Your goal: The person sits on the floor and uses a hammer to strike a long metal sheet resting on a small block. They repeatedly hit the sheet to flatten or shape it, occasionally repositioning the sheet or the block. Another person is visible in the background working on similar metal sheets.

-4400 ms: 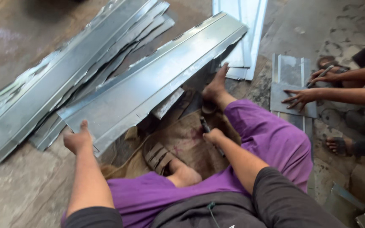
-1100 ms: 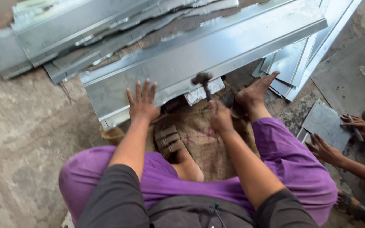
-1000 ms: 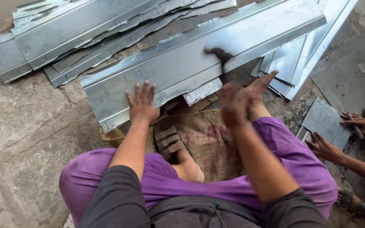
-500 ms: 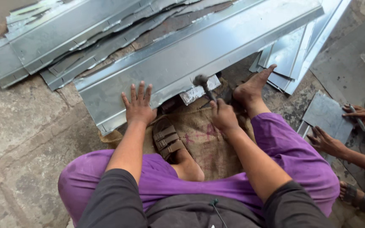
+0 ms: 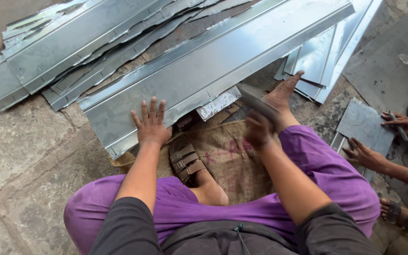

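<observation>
Left hand [image 5: 151, 123] flat near sheet [image 5: 223, 71] edge.

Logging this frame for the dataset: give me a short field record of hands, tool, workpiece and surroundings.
left hand: flat, fingers spread, pressing on the long folded grey sheet-metal panel
right hand: gripping a dark blurred hammer-like tool, raised near the panel's front edge
seat: brown burlap sack on the stone floor
feet: brown strapped sandal on the sack; bare foot beside the panel
background: stack of bent grey metal sheets at upper left
others: another person's hands on a small grey metal sheet at right
</observation>
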